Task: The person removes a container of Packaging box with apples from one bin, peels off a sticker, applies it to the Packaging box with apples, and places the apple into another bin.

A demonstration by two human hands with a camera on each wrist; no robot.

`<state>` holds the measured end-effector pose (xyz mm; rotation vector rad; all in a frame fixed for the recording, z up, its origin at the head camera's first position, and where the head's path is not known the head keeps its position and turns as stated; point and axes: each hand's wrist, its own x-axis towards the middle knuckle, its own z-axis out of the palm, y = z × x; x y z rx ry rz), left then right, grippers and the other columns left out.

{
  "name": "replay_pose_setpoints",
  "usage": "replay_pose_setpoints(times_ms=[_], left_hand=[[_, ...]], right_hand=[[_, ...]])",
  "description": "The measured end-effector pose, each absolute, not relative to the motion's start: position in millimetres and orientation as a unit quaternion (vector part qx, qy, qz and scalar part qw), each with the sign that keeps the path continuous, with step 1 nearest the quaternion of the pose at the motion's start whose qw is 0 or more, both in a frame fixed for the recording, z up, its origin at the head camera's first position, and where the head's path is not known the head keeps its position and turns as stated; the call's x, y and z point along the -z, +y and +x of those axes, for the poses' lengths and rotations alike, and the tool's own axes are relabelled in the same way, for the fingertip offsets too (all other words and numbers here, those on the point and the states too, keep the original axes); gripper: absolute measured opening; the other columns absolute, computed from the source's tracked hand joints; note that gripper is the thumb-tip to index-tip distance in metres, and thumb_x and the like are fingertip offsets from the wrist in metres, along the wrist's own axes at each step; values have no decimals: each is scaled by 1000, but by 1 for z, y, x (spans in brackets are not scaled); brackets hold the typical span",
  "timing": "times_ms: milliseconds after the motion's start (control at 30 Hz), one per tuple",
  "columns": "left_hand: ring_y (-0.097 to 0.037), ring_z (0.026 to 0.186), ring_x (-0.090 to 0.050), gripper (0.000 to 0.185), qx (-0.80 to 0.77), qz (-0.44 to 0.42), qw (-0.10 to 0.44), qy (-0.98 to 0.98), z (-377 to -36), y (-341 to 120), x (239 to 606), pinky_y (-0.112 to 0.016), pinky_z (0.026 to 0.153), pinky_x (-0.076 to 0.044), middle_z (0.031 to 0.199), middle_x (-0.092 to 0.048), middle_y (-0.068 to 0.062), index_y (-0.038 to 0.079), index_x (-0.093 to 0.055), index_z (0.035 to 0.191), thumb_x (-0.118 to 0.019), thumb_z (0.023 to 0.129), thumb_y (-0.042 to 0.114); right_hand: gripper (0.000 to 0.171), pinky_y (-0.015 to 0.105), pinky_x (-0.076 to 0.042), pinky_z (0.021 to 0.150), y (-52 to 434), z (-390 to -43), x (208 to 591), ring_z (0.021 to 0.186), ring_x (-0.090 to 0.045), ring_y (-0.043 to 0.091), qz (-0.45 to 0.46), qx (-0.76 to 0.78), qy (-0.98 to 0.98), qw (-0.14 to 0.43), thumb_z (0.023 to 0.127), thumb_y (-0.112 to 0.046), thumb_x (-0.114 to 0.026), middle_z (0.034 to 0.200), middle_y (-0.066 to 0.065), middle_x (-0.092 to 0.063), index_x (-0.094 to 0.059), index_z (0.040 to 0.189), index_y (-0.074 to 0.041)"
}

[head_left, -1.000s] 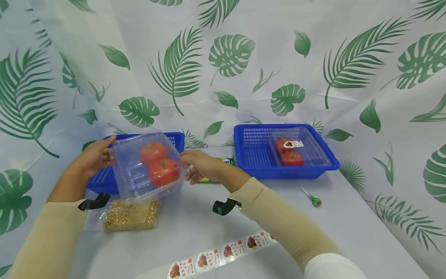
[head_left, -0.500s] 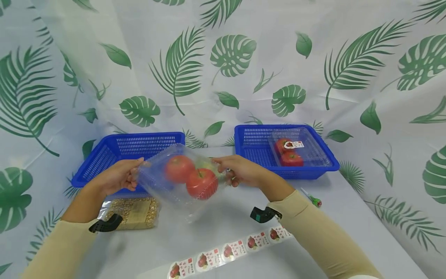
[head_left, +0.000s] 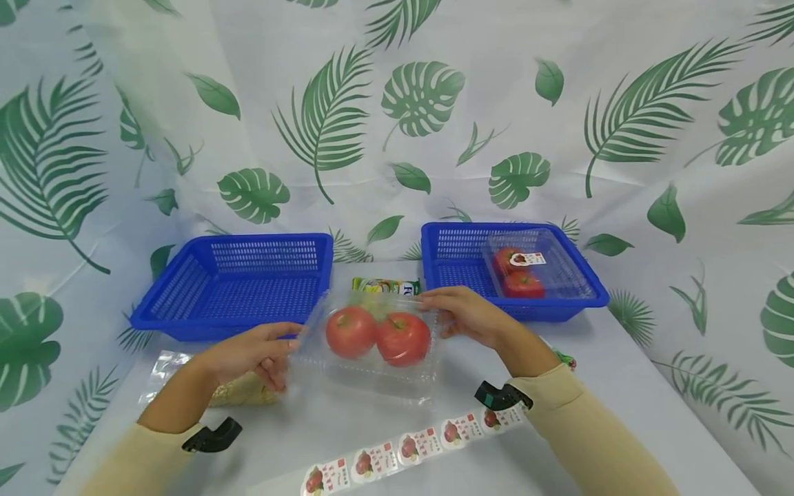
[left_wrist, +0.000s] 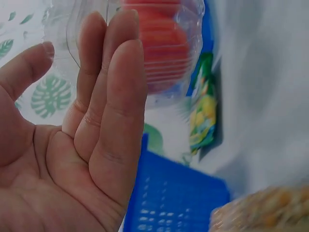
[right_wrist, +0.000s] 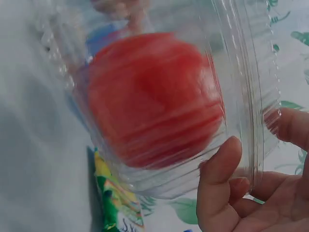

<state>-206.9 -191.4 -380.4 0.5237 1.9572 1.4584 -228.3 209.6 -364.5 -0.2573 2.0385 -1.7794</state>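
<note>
Lowered from mid-air toward the surface [head_left: 347, 427], the clear tomato box [head_left: 378, 341] now sits between my hands, right hand [head_left: 465, 317] pinching its far edge, left hand [head_left: 257, 351] flat-fingered beside it, so this one-sided grip could tip it.

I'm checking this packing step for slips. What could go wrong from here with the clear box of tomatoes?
1. The left hand lies open beside the clear box with straight fingers, so only the right hand grips its rim; the box might tip or slide.
2. The two tomatoes may roll and shift the weight.
3. The sticker strip lies just in front, so the box could land on it.
</note>
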Motion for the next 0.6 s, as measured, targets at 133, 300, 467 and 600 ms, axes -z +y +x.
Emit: replay_pose_setpoints(times_ms=[133, 300, 467, 600], left_hand=[[-38, 70, -68, 66, -566, 191, 324, 734, -193, -179, 395, -54, 68, -56, 71, -64, -19, -3, -18, 148, -53, 101, 28], [-38, 72, -68, 71, -569, 174, 325, 735, -177, -161, 410, -44, 63, -57, 76, -67, -22, -3, -17, 147, -57, 99, 30], [-35, 71, -68, 69, -584, 161, 325, 726, -173, -150, 420, -41, 63, -58, 78, -67, -22, -6, -18, 143, -59, 98, 27], [-34, 71, -68, 68, -590, 151, 314, 728, -172, -149, 426, -41, 64, -58, 78, -67, -21, -7, -20, 140, -61, 97, 26]], right_hand=[[57, 42, -53, 85, 215, -229, 375, 114, -54, 30, -73, 648, 732, 199, 95, -30, -63, 139, 23, -49, -49, 137, 5], [58, 37, -52, 85, 223, -226, 388, 113, -49, 29, -46, 649, 736, 185, 95, -30, -64, 135, 18, -51, -48, 139, 3], [60, 31, -52, 80, 229, -220, 398, 104, -50, 23, -41, 666, 728, 157, 96, -23, -62, 127, 14, -55, -40, 142, 8], [58, 27, -52, 80, 228, -219, 404, 99, -51, 21, -39, 683, 717, 132, 96, -18, -62, 123, 15, -56, -39, 140, 13]])
